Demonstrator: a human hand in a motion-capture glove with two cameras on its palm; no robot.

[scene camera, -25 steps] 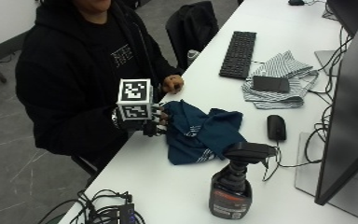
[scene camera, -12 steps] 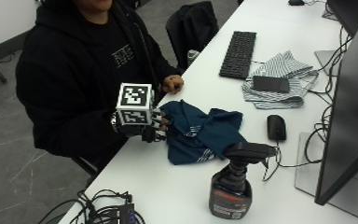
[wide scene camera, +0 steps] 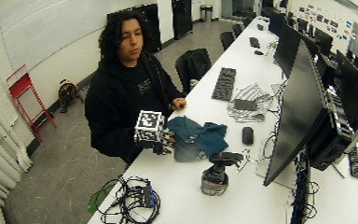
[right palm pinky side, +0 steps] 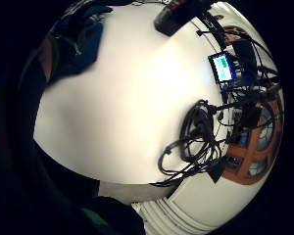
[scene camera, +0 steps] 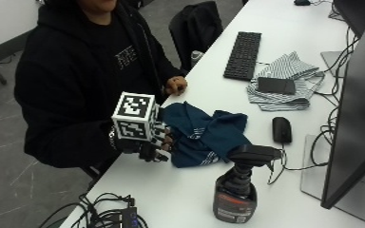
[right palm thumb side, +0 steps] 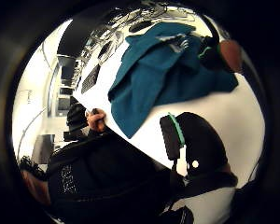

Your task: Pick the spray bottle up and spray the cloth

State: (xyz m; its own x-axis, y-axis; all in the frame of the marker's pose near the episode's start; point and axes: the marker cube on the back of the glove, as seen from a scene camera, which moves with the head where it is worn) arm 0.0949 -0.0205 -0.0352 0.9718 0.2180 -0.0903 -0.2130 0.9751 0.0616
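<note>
A long white table (scene camera: 170, 190) in an office room carries everything. The spray bottle (scene camera: 236, 192) stands upright on it, with a black trigger head, just beside the blue cloth (scene camera: 211, 135) on the side toward the table's near end; nothing touches the bottle. The cloth lies crumpled near the table's edge. The gloved right hand (scene camera: 149, 148) hovers at that edge beside the cloth, apart from the bottle, with its fingers loosely curled and holding nothing. Farther from the cloth are a black mouse (scene camera: 282, 129), a striped cloth (scene camera: 283, 78) and a keyboard (scene camera: 244, 54). In my judgement the task is hardly begun: reaching, gripping, lifting and spraying are all left.
</note>
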